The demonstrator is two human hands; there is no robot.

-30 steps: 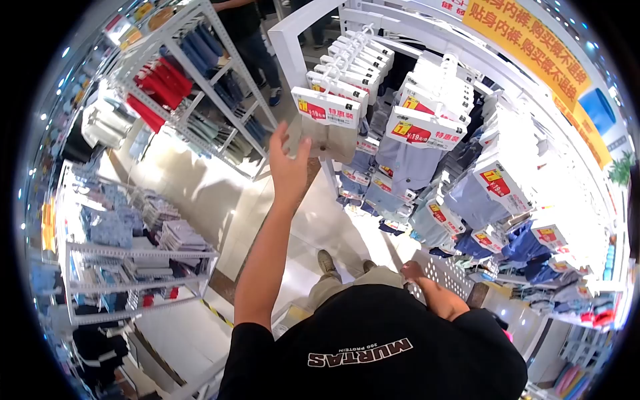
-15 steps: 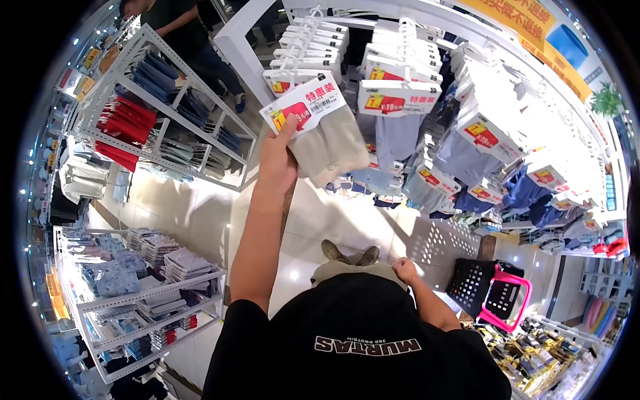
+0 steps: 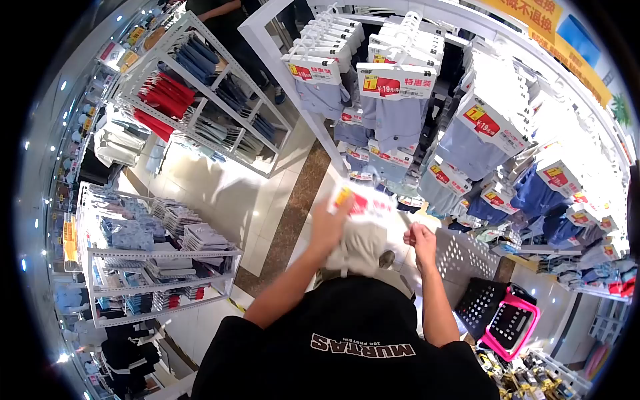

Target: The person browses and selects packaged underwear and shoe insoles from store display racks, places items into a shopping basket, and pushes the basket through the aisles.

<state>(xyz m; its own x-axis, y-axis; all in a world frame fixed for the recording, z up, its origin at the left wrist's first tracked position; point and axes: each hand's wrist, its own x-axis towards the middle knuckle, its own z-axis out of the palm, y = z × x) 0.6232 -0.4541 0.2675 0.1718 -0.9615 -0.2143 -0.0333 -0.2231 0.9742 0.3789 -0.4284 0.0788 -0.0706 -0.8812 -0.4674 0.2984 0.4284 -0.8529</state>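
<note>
My left hand [image 3: 330,223] grips a folded beige garment [image 3: 363,248] by its white header card [image 3: 365,202], which carries red and yellow price printing. Both are blurred by motion and hang in front of my body, above my feet. To the right of the card, my right hand [image 3: 421,241] is raised with its fingers curled closed. Whether anything is between those fingers I cannot make out. Beyond my hands, carded grey-blue garments [image 3: 398,119] hang in rows from hooks on a white rack.
White shelving [image 3: 167,253] with folded clothes stands at left; behind it is a rack of red garments [image 3: 167,99] and jeans. A black shopping basket with a pink frame [image 3: 510,323] rests on the floor at right. Another person [image 3: 223,20] stands at the back.
My left hand has brought the garment down from the rack toward my body. My right hand has risen from beside my leg to near the card. The view has shifted.
</note>
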